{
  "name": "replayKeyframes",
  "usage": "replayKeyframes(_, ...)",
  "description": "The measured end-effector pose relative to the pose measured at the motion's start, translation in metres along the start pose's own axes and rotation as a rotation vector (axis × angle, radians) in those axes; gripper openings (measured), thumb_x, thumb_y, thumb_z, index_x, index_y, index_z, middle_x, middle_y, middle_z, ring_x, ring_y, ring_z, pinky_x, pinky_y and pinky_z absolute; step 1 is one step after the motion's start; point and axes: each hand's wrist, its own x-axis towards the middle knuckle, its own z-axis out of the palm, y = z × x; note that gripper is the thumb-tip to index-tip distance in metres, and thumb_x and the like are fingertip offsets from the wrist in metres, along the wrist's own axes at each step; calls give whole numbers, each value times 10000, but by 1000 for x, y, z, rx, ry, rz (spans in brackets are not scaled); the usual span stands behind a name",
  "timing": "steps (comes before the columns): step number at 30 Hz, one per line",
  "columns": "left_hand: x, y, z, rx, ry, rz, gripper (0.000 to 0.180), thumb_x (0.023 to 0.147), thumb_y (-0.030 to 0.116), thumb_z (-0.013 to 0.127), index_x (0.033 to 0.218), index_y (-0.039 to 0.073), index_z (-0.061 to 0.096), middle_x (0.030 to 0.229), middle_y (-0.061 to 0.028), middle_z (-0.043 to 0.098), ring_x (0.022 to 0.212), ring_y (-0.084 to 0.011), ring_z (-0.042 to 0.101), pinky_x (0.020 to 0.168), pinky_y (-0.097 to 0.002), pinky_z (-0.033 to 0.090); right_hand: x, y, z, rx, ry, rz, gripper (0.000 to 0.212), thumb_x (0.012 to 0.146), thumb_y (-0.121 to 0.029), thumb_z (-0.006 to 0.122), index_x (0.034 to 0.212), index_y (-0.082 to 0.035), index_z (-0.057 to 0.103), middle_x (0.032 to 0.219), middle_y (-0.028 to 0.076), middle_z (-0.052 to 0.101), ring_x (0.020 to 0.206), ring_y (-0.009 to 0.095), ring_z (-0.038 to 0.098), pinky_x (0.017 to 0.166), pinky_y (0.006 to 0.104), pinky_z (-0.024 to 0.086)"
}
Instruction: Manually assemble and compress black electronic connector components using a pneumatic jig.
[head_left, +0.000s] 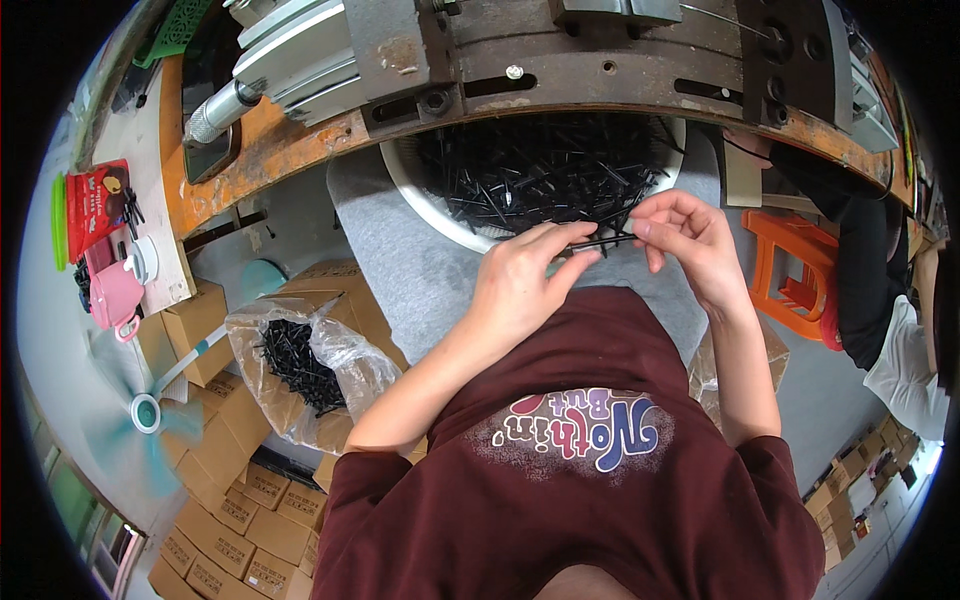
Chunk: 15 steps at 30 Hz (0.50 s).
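Observation:
Thin black rods (603,242) span the gap between my two hands, over the near rim of a white basket (408,195). Their left ends are pinched between the thumb and fingers of my left hand (530,275). My right hand (692,240) closes thumb and forefinger on the right end, its other fingers curled. Exactly how many rods I hold cannot be made out. Inside the basket lies a loose heap of similar black pieces (540,170). A grey cloth (425,285) covers my lap beneath it.
A metal machine bed (600,75) sits on the worn wooden bench (270,150) ahead. To the left are a plastic bag (365,365) of black parts, cardboard boxes (280,525), a fan (146,413) and a pink cup (115,295). An orange stool (790,270) stands at right, beside a person's dark-clothed leg (865,270).

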Motion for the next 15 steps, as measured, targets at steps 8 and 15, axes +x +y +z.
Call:
replayKeyframes(8, -15, 46, -33, -350, 32, 67, 335, 788, -65, 744, 1120, -32, 706, 1034, -147, 696, 887, -178, 702, 716, -283, 599, -9, -29, 22, 295, 81, -89, 153, 928, -78, 663, 1044, 19, 637, 780, 66, 672, 620, 116, 635, 580, 229, 501)
replayKeyframes(15, -18, 66, -45, -7, 53, 371, 323, 692, 41, 833, 1005, 26, 757, 965, -96, 712, 838, -201, 699, 698, -285, 577, -22, -46, 37, 321, -19, -138, 165, 960, -86, 616, 1013, 62, 667, 818, 130, 695, 604, 171, 668, 583, 263, 539)
